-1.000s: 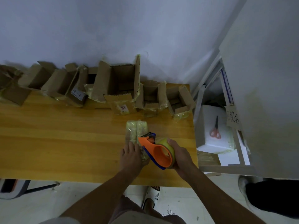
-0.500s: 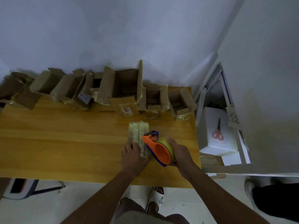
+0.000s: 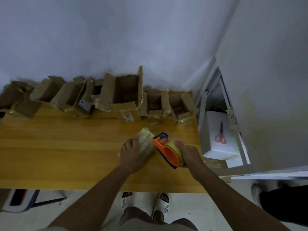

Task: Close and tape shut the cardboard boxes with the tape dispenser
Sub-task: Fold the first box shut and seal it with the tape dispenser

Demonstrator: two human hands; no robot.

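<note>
Since earlier frame: small taped box (image 3: pixel 145 142) now skewed at centre of frame, on worktop (image 3: pixel 66 147). Left hand (image 3: pixel 131 154) presses it flat, grip spread. Right hand (image 3: pixel 188 153) grip wrapped round orange tape dispenser (image 3: pixel 166 150) (touching box's right edge). Open boxes (image 3: pixel 121 92) line wall behind. Label "4-2" (image 3: pixel 85 105). Scissors (image 3: pixel 220 134) far right.

White label (image 3: pixel 85 105) on box — "4-2".
</note>
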